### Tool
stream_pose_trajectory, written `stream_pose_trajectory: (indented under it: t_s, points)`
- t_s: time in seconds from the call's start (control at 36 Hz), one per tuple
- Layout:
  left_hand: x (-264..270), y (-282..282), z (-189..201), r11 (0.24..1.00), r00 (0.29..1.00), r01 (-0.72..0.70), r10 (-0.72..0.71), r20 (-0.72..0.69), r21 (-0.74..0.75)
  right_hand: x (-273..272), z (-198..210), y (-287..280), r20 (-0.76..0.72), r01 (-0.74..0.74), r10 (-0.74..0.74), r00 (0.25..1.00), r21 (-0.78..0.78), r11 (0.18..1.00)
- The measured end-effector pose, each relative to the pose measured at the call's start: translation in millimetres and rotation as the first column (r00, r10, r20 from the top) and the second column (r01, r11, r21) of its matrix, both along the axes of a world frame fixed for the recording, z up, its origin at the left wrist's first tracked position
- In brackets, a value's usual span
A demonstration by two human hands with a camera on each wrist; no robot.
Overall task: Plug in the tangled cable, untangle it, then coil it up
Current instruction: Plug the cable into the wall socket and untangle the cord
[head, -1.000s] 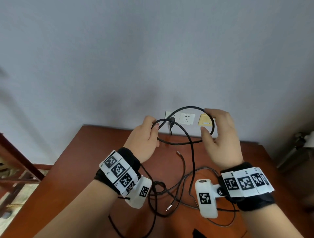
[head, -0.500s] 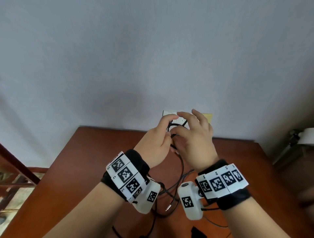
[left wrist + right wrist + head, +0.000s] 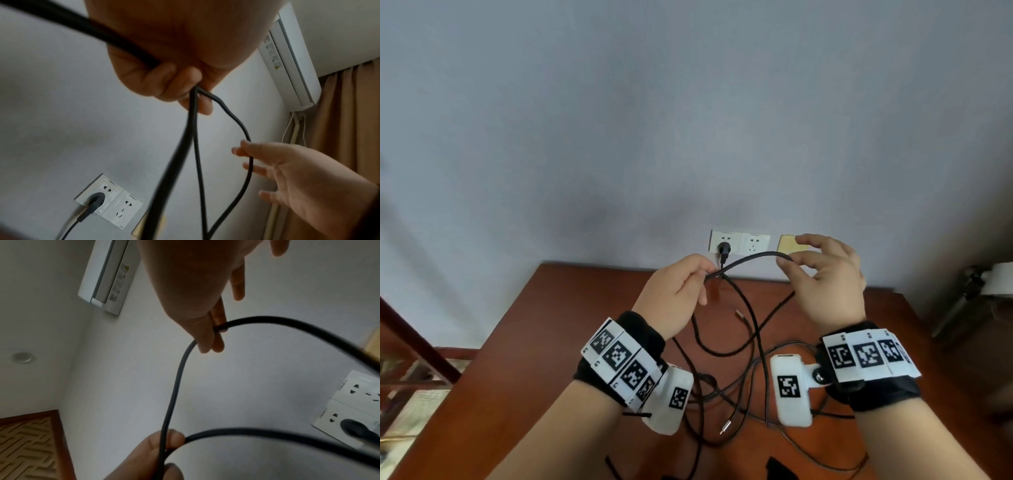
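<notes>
The right hand (image 3: 825,277) pinched the black cable (image 3: 751,257) at 3 o'clock from the left hand (image 3: 674,294), which gripped its crossing strands, the span between them running 9-to-3 above the table (image 3: 517,359).

The desk (image 3: 551,342) stands with its far edge against the wall (image 3: 688,120). On the wall, just above this far edge, are two sockets (image 3: 739,244) side by side, and the plug (image 3: 723,247) sits in the left one. The left hand (image 3: 674,294) and the right hand (image 3: 825,277) are above the far part of the desk, with a piece of the cable (image 3: 750,257) between them. The rest lies on the desk nearer the front edge.
</notes>
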State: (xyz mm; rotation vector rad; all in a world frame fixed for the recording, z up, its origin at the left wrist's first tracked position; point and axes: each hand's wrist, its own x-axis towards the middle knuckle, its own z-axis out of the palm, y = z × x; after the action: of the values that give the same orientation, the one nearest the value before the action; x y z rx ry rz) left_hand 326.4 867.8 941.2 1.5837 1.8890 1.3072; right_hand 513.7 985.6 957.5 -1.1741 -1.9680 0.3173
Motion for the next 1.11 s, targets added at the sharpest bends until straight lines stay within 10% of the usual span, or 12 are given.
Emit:
stream_pose_trajectory:
  t_s: [0.19,0.39,0.58,0.92,1.11]
  points:
    - [2,6,6,1.0,0.999,0.011,-0.011,0.03,-0.004,-14,-2,-14,0.329,0.006,0.023,0.944,-0.087,0.996]
    - [7,11,8,0.998,0.997,0.049,-0.052,0.062,0.048,-37,-2,-36,0.25,-0.301,0.267,0.931,0.108,0.948]
    - [8,10,8,0.994,0.99,0.095,-0.1,0.101,0.056,-39,-8,-33,0.272,-0.261,0.204,0.94,0.193,0.946]
    - [-11,4,-5,0.999,0.995,0.029,-0.032,0.094,0.035,-24,-9,-13,-0.136,-0.098,0.091,0.987,-0.05,0.994]
    - [-19,4,-19,0.996,0.999,-0.028,0.027,0.018,0.081,-23,-21,-1,0.112,-0.043,0.08,0.991,-0.299,0.953]
